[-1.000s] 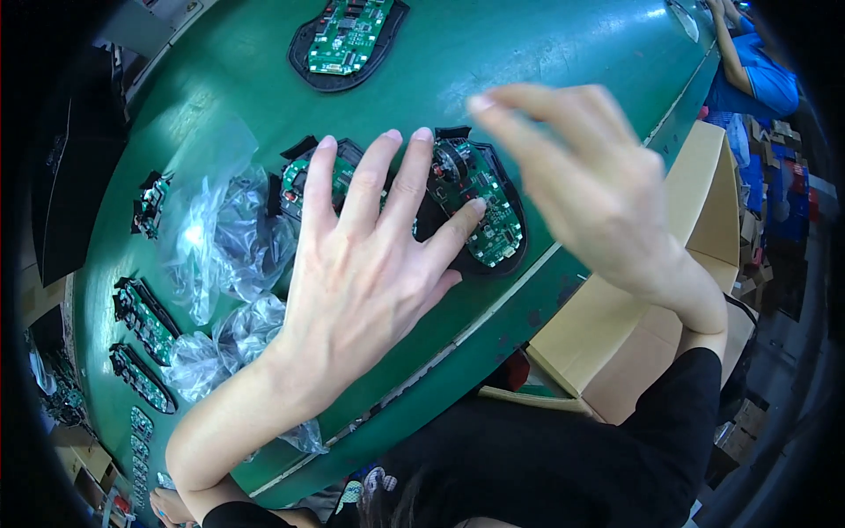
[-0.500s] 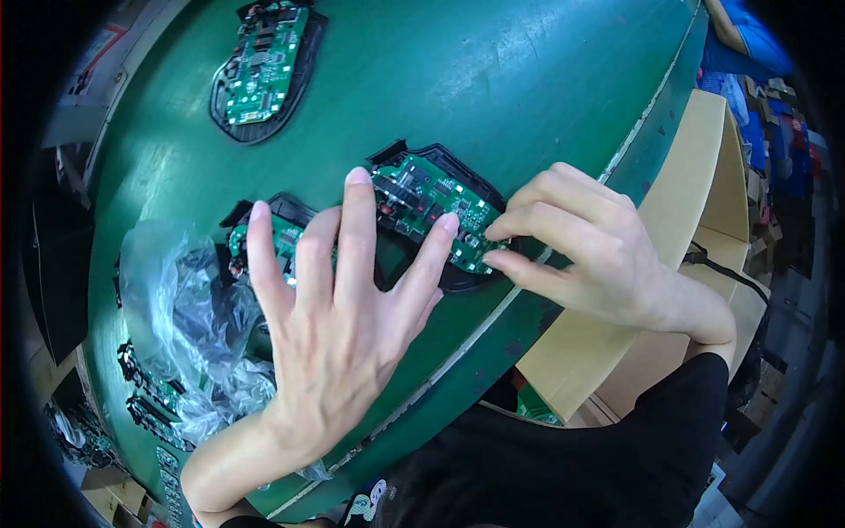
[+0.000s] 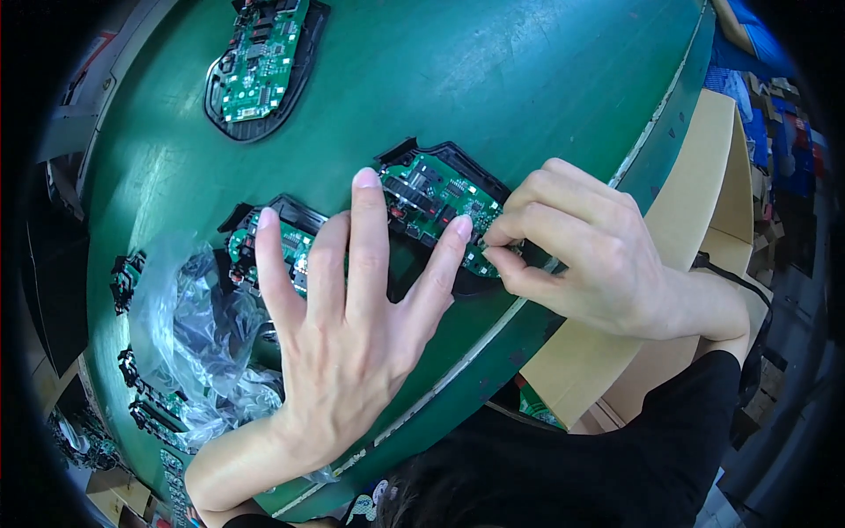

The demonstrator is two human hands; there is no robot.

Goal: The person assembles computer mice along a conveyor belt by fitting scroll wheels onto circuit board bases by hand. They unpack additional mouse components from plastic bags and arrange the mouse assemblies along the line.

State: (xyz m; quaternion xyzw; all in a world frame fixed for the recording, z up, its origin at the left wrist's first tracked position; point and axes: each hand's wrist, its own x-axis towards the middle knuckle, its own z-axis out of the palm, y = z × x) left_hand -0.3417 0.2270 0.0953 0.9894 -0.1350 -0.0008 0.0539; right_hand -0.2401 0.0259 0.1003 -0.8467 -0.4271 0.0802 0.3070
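Observation:
A green circuit board rests in a black plastic housing on the green table, in front of me. My left hand is spread above the table, its thumb tip on the board and its index fingertip by the board's left end. At the board's right end, my right hand has thumb and forefinger pinched close together. Whatever sits between those fingertips is too small to make out. Under my left fingers lies a second housing with a board, partly covered.
Another housed board lies at the far left. A crumpled clear plastic bag sits left of my left hand, near several dark board parts. An open cardboard box stands beyond the table's right edge. Someone's blue sleeve shows top right.
My right thumb and forefinger have drawn closer together at the board's end. My left hand has shifted slightly right, still spread with its thumb on the board.

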